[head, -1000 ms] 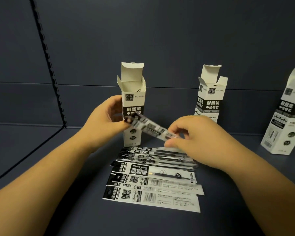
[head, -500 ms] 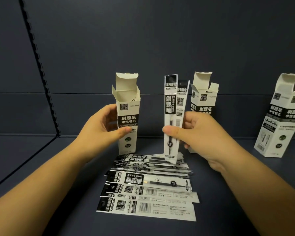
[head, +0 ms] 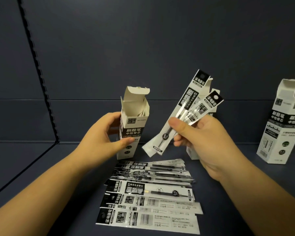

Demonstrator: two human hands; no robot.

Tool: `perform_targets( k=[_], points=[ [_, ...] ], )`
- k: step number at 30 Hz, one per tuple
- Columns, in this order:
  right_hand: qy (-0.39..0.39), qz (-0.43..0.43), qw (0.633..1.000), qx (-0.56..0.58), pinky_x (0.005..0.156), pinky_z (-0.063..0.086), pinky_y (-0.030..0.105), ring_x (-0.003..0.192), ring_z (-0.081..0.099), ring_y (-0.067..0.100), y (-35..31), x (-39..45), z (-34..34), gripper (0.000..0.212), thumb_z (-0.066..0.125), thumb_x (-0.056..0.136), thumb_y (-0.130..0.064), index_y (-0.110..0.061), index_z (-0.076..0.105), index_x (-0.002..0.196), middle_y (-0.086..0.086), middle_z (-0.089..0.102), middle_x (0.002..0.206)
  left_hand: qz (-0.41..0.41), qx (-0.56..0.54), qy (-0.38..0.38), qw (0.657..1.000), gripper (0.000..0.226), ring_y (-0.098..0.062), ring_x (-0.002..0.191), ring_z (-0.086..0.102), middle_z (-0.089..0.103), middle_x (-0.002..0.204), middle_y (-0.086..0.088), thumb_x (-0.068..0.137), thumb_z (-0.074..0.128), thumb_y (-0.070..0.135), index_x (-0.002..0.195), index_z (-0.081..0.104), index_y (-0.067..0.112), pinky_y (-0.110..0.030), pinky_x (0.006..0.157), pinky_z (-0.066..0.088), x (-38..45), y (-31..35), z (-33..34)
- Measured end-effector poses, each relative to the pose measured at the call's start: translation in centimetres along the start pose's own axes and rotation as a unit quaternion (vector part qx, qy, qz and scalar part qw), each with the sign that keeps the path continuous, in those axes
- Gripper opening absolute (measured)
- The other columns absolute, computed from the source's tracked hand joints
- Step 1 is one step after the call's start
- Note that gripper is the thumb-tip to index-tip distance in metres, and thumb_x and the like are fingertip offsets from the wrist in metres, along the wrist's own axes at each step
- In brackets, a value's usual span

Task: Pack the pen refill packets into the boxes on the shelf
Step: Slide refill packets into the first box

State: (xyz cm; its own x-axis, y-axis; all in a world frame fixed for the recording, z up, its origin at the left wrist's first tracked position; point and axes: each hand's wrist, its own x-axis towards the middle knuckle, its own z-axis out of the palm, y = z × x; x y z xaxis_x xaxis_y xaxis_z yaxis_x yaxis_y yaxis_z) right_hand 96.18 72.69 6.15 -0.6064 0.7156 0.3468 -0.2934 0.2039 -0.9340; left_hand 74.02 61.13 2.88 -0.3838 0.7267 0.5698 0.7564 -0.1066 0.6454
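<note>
My left hand [head: 101, 136] grips a tall black-and-white box [head: 132, 120] that stands on the shelf with its top flaps open. My right hand [head: 199, 135] pinches two pen refill packets [head: 180, 113] between thumb and fingers. They tilt up to the right, lower ends near the box's right side, about level with its base and apart from it. Several more refill packets [head: 150, 193] lie fanned on the shelf floor in front of the box. A second open box [head: 209, 92] stands behind my right hand, mostly hidden.
A third open box [head: 283, 123] stands at the far right of the dark blue shelf floor [head: 58, 167]. The shelf's back wall rises close behind the boxes. A perforated upright rail [head: 39, 70] marks the left side wall.
My right hand lifted the packets off the pile, held them upright, then tilted them to the right. My left hand let go of the packet and took hold of the box.
</note>
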Motion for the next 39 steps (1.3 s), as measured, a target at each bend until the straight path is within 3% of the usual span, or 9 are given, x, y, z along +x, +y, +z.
perform_targets(
  k=[3,8,18,25,29,31,34,37,39],
  points=[
    [0.006,-0.06,0.997,0.051,0.062,0.059,0.021,0.081,0.077,0.021,-0.7,-0.5,0.4,0.02,0.074,0.069,-0.025,-0.013,0.072,0.085,0.006,0.079,0.085,0.022,0.015,-0.004,1.0,0.062,0.004,0.115,0.061,0.062,0.123,0.021,0.077,0.082,0.025,0.123,0.049,0.052,-0.023,0.098,0.052,0.0,0.1,0.0],
    [0.071,-0.141,0.984,0.082,0.064,0.059,0.024,0.082,0.077,0.023,-1.1,-0.4,0.8,0.029,0.077,0.067,-0.024,-0.009,0.071,0.091,0.007,0.078,0.086,0.032,0.03,-0.008,0.999,0.063,0.002,0.116,0.06,0.061,0.123,0.023,0.078,0.081,0.029,0.125,0.048,0.053,-0.03,0.1,0.052,0.2,-0.1,0.0],
    [0.133,-0.227,0.965,0.003,0.074,0.061,0.032,0.078,0.076,0.018,-1.6,0.3,1.0,0.018,0.078,0.072,-0.033,-0.017,0.074,0.08,0.001,0.077,0.079,0.086,0.08,-0.037,0.992,0.066,0.003,0.118,0.057,0.055,0.124,0.029,0.078,0.082,0.029,0.128,0.046,0.054,-0.026,0.1,0.05,0.1,0.0,0.1],
    [0.113,-0.247,0.96,-0.063,0.063,0.054,0.019,0.068,0.07,0.005,-1.3,0.8,1.4,0.01,0.081,0.072,-0.032,-0.025,0.073,0.073,-0.007,0.075,0.071,0.12,0.099,-0.056,0.986,0.061,0.003,0.121,0.054,0.053,0.124,0.031,0.077,0.079,0.037,0.127,0.047,0.053,-0.014,0.098,0.046,0.0,0.4,0.3],
    [0.022,-0.253,0.957,-0.144,0.076,0.057,0.019,0.085,0.073,0.003,-1.1,1.0,1.5,0.017,0.084,0.077,-0.016,-0.031,0.076,0.077,-0.015,0.077,0.085,0.122,0.095,-0.061,0.986,0.061,0.001,0.12,0.055,0.054,0.123,0.03,0.078,0.079,0.036,0.13,0.049,0.049,-0.02,0.099,0.049,0.0,0.6,0.3],
    [-0.004,-0.237,0.955,-0.177,0.085,0.057,0.025,0.092,0.072,0.004,-0.5,1.6,1.2,0.009,0.084,0.076,-0.021,-0.025,0.078,0.082,-0.011,0.078,0.09,0.124,0.092,-0.062,0.986,0.063,0.0,0.121,0.056,0.054,0.124,0.029,0.078,0.08,0.033,0.133,0.051,0.043,-0.025,0.1,0.05,0.0,0.5,0.3],
    [-0.01,-0.212,0.956,-0.204,0.09,0.058,0.042,0.097,0.072,0.011,-0.2,2.1,1.2,0.034,0.083,0.068,-0.042,-0.017,0.075,0.09,-0.003,0.076,0.095,0.124,0.087,-0.062,0.987,0.063,0.0,0.121,0.056,0.054,0.124,0.028,0.079,0.081,0.03,0.135,0.052,0.04,-0.025,0.1,0.05,-0.1,0.5,0.4],
    [-0.021,-0.182,0.957,-0.224,0.089,0.057,0.039,0.096,0.07,0.005,0.0,2.4,1.4,0.029,0.086,0.067,-0.042,-0.027,0.071,0.087,-0.009,0.074,0.094,0.125,0.082,-0.061,0.987,0.064,0.001,0.121,0.056,0.054,0.124,0.029,0.079,0.081,0.03,0.134,0.051,0.043,-0.021,0.099,0.05,-0.1,0.6,0.5],
    [-0.025,-0.152,0.956,-0.249,0.089,0.058,0.035,0.098,0.069,0.003,0.2,2.9,1.7,0.043,0.085,0.063,-0.051,-0.029,0.071,0.098,-0.012,0.072,0.099,0.122,0.078,-0.061,0.988,0.064,0.002,0.12,0.056,0.055,0.124,0.029,0.079,0.08,0.03,0.134,0.051,0.045,-0.019,0.098,0.049,-0.1,0.7,0.5]
  ],
)
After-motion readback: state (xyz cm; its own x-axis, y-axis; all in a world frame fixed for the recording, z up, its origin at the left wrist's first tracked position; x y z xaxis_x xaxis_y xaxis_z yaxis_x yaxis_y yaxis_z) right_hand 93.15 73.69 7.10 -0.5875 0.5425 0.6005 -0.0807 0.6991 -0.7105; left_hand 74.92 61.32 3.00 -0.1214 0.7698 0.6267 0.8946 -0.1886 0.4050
